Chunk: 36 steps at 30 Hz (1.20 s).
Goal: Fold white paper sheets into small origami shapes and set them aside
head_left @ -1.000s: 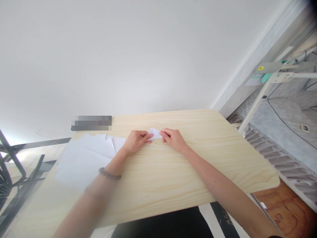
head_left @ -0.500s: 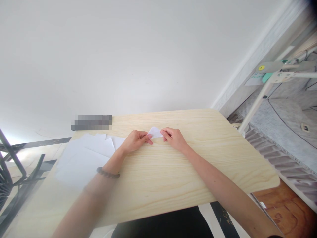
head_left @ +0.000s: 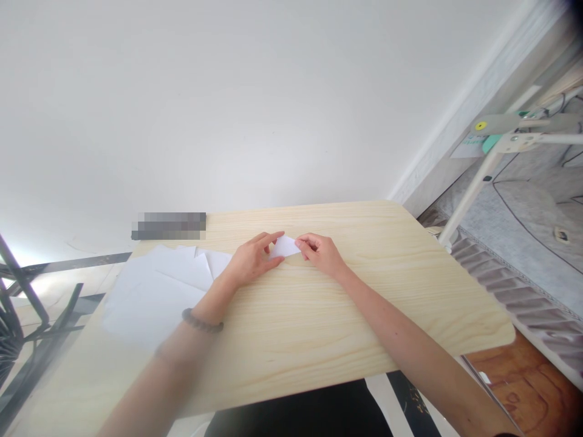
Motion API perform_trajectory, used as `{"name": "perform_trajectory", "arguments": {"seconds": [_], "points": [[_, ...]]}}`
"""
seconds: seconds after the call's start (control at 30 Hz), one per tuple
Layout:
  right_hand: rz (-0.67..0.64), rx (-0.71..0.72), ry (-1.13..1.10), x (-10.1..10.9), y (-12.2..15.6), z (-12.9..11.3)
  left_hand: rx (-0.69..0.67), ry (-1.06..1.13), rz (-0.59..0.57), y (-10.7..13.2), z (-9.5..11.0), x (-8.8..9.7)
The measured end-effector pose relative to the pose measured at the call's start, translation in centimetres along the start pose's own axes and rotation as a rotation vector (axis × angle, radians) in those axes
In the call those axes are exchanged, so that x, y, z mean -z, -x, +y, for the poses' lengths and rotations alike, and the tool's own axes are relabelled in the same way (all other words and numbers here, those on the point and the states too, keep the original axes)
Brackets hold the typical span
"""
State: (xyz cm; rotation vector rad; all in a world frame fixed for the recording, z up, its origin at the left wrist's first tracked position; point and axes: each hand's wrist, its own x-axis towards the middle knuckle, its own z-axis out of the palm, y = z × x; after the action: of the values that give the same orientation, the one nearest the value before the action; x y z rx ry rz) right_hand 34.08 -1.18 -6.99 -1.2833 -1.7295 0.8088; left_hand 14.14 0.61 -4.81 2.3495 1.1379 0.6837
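A small folded piece of white paper [head_left: 285, 246] lies on the light wooden table [head_left: 291, 328] near its far edge. My left hand [head_left: 252, 261] grips its left end, forefinger stretched over the top and thumb below. My right hand [head_left: 319, 252] pinches its right end with bent fingers. A dark bead bracelet [head_left: 201, 321] circles my left wrist.
Several loose white sheets [head_left: 159, 285] are spread on the table's left part. A blurred dark strip [head_left: 168, 226] lies at the far left edge. Black chair frames [head_left: 18, 321] stand to the left. A white stand [head_left: 483, 176] and grey rug [head_left: 523, 224] are on the right.
My left forefinger has lifted and stretched out over the folded paper's top edge. The paper and my right hand have barely moved.
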Motion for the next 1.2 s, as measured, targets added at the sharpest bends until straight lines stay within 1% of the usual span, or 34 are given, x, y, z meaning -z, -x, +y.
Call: {"name": "perform_trajectory", "arguments": {"seconds": [0.07,0.13,0.23,0.3,0.53,0.73,1.0,1.2], "points": [[-0.018,-0.015,-0.054,0.08,0.09,-0.15,0.022,0.008,0.005,-0.03,-0.11,-0.05],[-0.065,-0.007,-0.097,0.18,0.17,-0.3,0.051,0.045,0.021,-0.08,-0.18,-0.11],[-0.136,0.031,-0.09,0.21,0.22,-0.37,0.083,0.099,0.045,-0.13,-0.18,-0.18],[-0.149,0.039,-0.069,0.14,0.19,-0.33,0.091,0.123,0.053,-0.14,-0.12,-0.23],[-0.13,0.057,-0.031,-0.04,0.11,-0.36,0.087,0.143,0.049,-0.09,-0.06,-0.43],[-0.144,0.058,-0.034,0.06,0.17,-0.54,0.099,0.146,0.062,-0.08,0.09,-0.43],[-0.139,0.046,-0.011,0.08,0.17,-0.53,0.099,0.143,0.038,-0.1,0.2,-0.31],[-0.062,0.006,-0.007,-0.2,0.11,-0.47,0.009,0.175,0.048,-0.09,-0.08,-0.43]]}}
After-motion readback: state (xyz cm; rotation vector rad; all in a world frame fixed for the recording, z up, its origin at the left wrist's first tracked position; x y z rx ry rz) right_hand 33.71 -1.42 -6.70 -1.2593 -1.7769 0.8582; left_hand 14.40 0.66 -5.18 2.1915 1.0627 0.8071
